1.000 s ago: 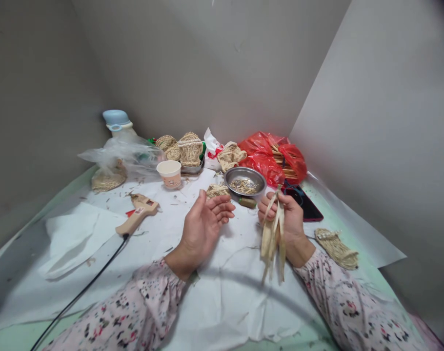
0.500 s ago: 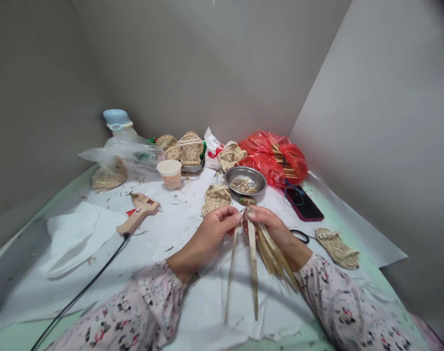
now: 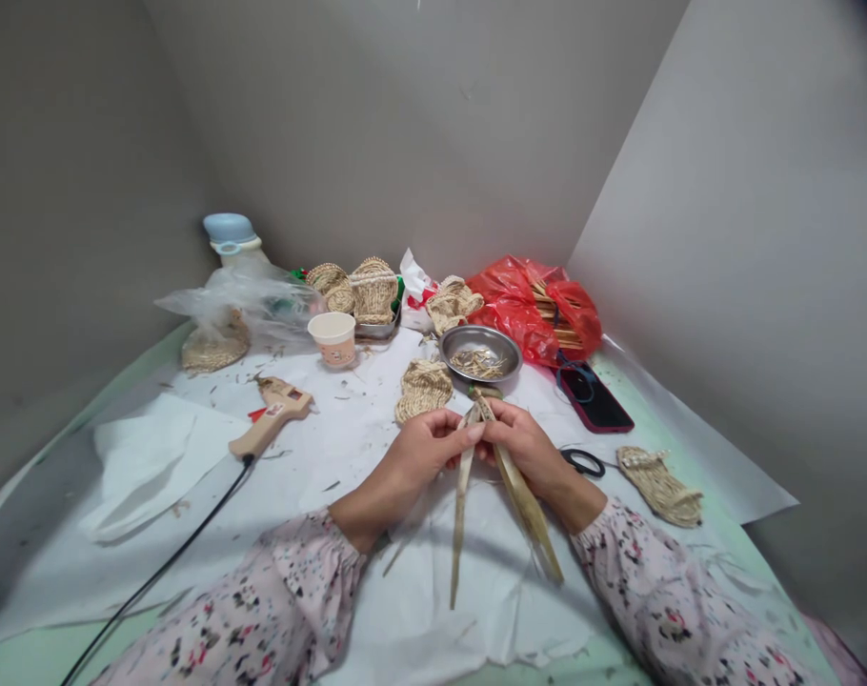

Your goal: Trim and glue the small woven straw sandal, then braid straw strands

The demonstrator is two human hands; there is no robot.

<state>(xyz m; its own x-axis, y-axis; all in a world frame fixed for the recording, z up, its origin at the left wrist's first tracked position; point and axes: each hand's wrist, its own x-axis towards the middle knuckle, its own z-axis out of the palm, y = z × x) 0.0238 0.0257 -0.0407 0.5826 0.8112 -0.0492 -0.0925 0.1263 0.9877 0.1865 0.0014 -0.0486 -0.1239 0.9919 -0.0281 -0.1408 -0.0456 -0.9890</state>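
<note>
My left hand [image 3: 428, 450] is closed in a pinch on a pale dried straw strip [image 3: 459, 534], which hangs down toward the paper. Touching it at the thumbs, my right hand [image 3: 523, 443] grips a bundle of dried straw strips [image 3: 525, 510]. The bundle's gathered top pokes up between the two hands, and its loose ends fan down to the right. Just beyond the fingers lies a small woven straw slipper [image 3: 423, 391]. A steel bowl [image 3: 480, 353] with short straw clippings sits behind the hands. The fingertips of both hands are partly hidden.
A glue gun [image 3: 272, 417] with a black cord lies at left, near a paper cup [image 3: 332, 339]. Scissors [image 3: 583, 463], a phone [image 3: 596, 398] and another woven slipper [image 3: 660, 486] are at right. A red plastic bag [image 3: 509, 300] of straw stands at the back.
My hands have come together at the thumbs. The separate strip has passed toward my left hand, and the bundle's strips hang closer together. A thin strip now hangs below my left wrist.
</note>
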